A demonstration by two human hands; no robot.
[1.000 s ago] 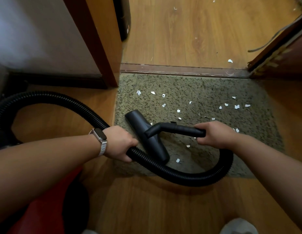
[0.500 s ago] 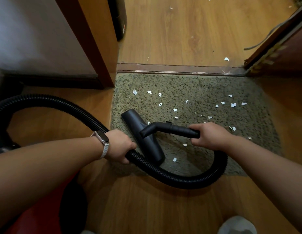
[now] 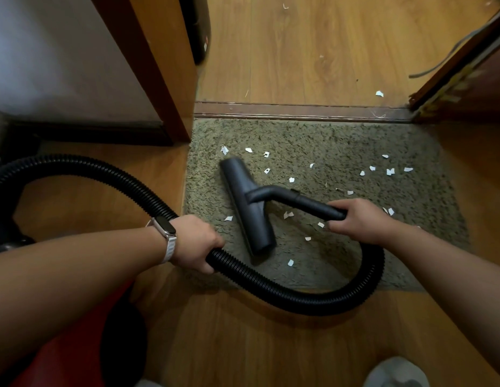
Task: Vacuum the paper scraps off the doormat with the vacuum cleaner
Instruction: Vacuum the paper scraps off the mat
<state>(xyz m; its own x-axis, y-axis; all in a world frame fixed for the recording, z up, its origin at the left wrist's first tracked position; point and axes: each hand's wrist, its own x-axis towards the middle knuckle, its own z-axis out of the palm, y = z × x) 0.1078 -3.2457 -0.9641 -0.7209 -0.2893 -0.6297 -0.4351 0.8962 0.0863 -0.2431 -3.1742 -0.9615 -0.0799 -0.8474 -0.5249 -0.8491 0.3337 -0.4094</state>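
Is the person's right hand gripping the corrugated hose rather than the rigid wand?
No: the right hand is closed around the smooth rigid wand behind the floor nozzle, while the left hand holds the corrugated hose.

Home doorway: wood laminate floor point(image 3: 313, 51), door threshold point(image 3: 299, 110), shaggy doormat point(image 3: 341, 141), door frame point(image 3: 165, 79).
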